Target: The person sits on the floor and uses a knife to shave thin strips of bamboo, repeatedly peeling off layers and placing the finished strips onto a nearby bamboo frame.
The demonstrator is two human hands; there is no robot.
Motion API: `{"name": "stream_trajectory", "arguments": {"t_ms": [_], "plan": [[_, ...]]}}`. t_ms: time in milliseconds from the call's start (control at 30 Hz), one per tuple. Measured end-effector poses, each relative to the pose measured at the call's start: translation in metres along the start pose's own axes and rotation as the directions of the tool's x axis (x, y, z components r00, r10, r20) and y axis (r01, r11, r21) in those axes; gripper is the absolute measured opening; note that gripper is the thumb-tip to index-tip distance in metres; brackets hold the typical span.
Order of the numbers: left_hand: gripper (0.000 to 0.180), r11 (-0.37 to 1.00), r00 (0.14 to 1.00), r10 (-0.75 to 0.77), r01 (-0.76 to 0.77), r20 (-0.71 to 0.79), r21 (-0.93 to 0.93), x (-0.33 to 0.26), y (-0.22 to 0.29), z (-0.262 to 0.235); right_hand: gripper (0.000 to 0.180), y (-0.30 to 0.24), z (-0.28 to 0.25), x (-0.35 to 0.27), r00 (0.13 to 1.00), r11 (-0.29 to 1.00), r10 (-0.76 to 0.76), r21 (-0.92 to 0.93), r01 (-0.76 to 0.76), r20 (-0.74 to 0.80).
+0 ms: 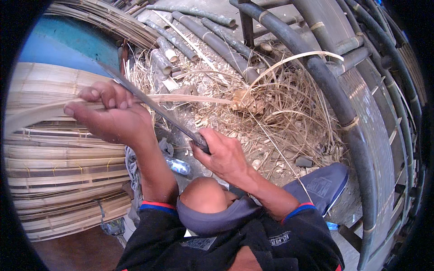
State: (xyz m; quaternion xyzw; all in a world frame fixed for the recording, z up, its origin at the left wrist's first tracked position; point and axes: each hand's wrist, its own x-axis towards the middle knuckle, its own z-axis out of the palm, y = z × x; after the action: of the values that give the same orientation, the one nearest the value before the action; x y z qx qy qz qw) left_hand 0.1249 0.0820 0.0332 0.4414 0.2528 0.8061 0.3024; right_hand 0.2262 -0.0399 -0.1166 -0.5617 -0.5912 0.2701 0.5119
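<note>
My left hand (118, 118) is curled, palm up, with fingers and thumb closed on a long pale bamboo strip (187, 98). The strip runs from the left edge, through the hand, and across to the pile of shavings. In my right hand (224, 151) is the dark handle of a long-bladed knife (165, 113). Its blade slants up and left, passing over the strip just beside my left fingers. Whether the edge touches the strip, I cannot tell.
Woven bamboo slat panels (68, 162) are stacked at the left. Curly bamboo shavings (298, 117) heap up ahead to the right. Cut bamboo poles (212, 40) lie at the back. A dark bamboo frame (332, 90) stands at the right. A plastic bottle (180, 166) lies near my knee.
</note>
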Motion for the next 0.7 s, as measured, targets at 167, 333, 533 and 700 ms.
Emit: {"name": "stream_trajectory", "arguments": {"t_ms": [167, 333, 533, 700], "plan": [[0.057, 0.993, 0.994, 0.073, -0.065, -0.075, 0.102, 0.004, -0.004, 0.001, 0.021, -0.007, 0.001, 0.005, 0.999, 0.999, -0.033, -0.012, 0.033, 0.031], [0.058, 0.991, 0.995, 0.082, -0.076, -0.049, 0.111, 0.002, -0.005, 0.0, 0.022, 0.036, 0.01, -0.001, 0.984, 0.978, 0.169, -0.133, -0.161, 0.053], [0.059, 0.979, 0.991, 0.13, -0.124, -0.025, 0.162, 0.007, -0.002, -0.007, 0.027, 0.045, 0.017, -0.007, 0.989, 0.983, 0.144, -0.119, -0.14, 0.027], [0.06, 0.985, 0.995, 0.095, -0.091, -0.021, 0.146, 0.015, -0.011, -0.02, 0.036, 0.226, 0.031, -0.027, 0.814, 0.769, 0.581, -0.333, -0.545, 0.011]]}}
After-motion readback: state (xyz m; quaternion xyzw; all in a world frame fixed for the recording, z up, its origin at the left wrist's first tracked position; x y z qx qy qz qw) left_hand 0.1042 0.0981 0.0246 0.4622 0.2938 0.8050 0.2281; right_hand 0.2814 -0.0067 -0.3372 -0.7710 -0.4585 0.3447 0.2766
